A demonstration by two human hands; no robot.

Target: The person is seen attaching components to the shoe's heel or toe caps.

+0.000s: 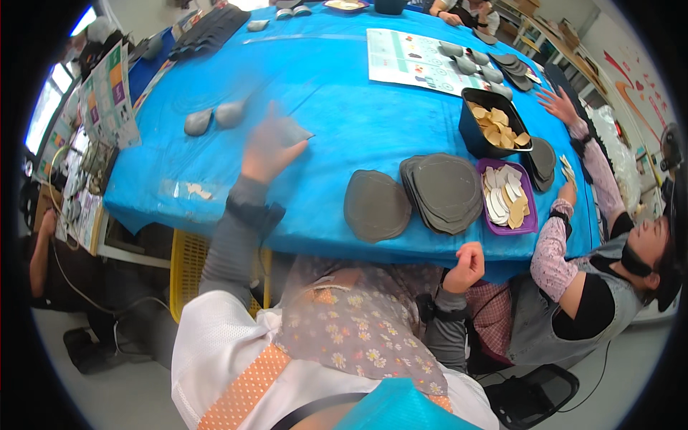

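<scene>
My left hand (266,152) is raised over the blue-covered table, its fingers smeared by motion. Between its thumb and fingers sits a small grey cupped piece (298,131). Two similar grey cupped pieces, a left one (198,122) and a right one (230,114), lie on the cloth beyond it to the left. At the table's near edge, my right hand (466,268) is closed with the fingers curled; whatever it may hold is hidden. In front of it lie a flat dark grey rounded sheet (376,206) and a stack of similar sheets (448,188).
A purple basket (514,231) of white and tan cut pieces and a black bin (476,143) of tan pieces stand at right. A co-worker (584,287) reaches over the table there. Further back lies a printed sheet (401,63) with grey cupped pieces. A yellow crate (188,269) stands below left.
</scene>
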